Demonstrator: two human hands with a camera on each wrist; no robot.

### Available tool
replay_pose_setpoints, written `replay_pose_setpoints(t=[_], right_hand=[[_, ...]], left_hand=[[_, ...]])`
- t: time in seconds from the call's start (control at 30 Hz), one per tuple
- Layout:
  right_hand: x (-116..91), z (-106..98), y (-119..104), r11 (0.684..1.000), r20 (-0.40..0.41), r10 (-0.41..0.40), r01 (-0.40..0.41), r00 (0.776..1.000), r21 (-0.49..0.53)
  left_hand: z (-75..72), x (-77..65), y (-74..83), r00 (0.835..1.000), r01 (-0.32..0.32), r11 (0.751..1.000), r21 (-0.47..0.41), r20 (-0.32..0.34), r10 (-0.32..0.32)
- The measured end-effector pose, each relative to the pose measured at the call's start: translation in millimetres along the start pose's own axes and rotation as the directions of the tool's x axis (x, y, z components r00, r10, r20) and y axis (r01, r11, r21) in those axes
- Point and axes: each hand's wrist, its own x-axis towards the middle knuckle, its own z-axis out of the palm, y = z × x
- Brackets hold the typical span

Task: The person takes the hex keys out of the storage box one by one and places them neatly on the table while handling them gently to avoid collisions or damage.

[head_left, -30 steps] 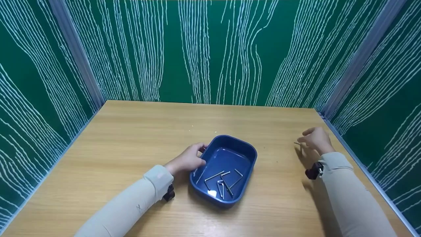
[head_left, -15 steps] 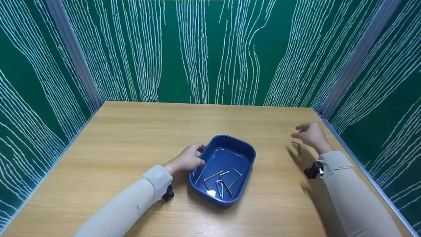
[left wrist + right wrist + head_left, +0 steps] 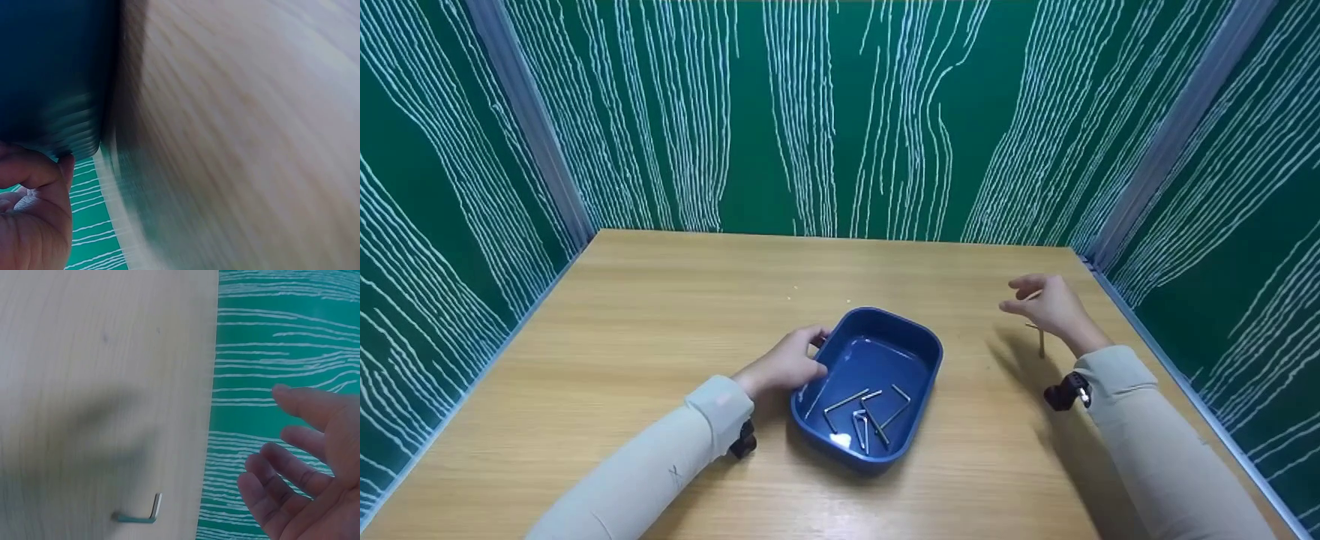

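Note:
My left hand [image 3: 787, 364] grips the left rim of a blue plastic tray [image 3: 885, 360], thumb over the edge and fingers along the outside. In the left wrist view, its curled fingers meet the tray's dark wall [image 3: 50, 73]. Several L-shaped metal hex keys [image 3: 901, 405] lie at the near end inside the tray. At the right, my right hand [image 3: 1046, 304] hovers over the table with fingers spread and nothing in them. Below it a single hex key [image 3: 135, 520] rests on the wood, partly covered by the hand in the head view.
The wooden table [image 3: 697, 300] is bordered by green walls [image 3: 750, 150] with white wavy lines at the back and both sides. A few tiny pale specks [image 3: 848, 301] lie behind the tray. Dark wrist cameras [image 3: 1065, 391] hang under both cuffs.
My right hand has let go of the hex key, leaving it on the table, and has risen and moved slightly left. The left hand and the tray hold still.

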Motion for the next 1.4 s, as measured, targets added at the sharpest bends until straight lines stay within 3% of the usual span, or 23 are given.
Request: replay_pose_setpoints(t=[0.43, 0.73, 0.87, 1.1, 1.4], right_hand=[[-5.1, 12.0, -32.8, 0.998, 0.067, -0.066, 0.064, 0.996, 0.027], [-13.9, 20.1, -56.1, 0.985, 0.071, -0.173, 0.171, 0.982, 0.027], [-17.3, 26.4, -66.8, 0.972, 0.072, -0.233, 0.23, 0.97, 0.043], [-22.3, 41.2, -84.3, 0.932, 0.086, -0.362, 0.357, 0.928, 0.069], [-31.3, 61.6, -102.5, 0.918, 0.195, -0.395, 0.395, 0.898, 0.042]], left_hand=[[-0.1, 1.7, -0.4, 1.0, -0.002, 1.0, 0.015, 0.006, 0.002], [-0.7, 4.2, 2.5, 1.0, -0.002, 1.0, 0.028, -0.002, 0.002], [-1.2, 3.6, 2.3, 1.0, 0.003, 1.0, 0.03, -0.002, -0.003], [-1.3, 1.0, 1.0, 1.0, -0.011, 1.0, 0.025, -0.006, 0.011], [0.5, 0.5, 0.6, 1.0, 0.019, 1.0, 0.011, -0.001, -0.019]])
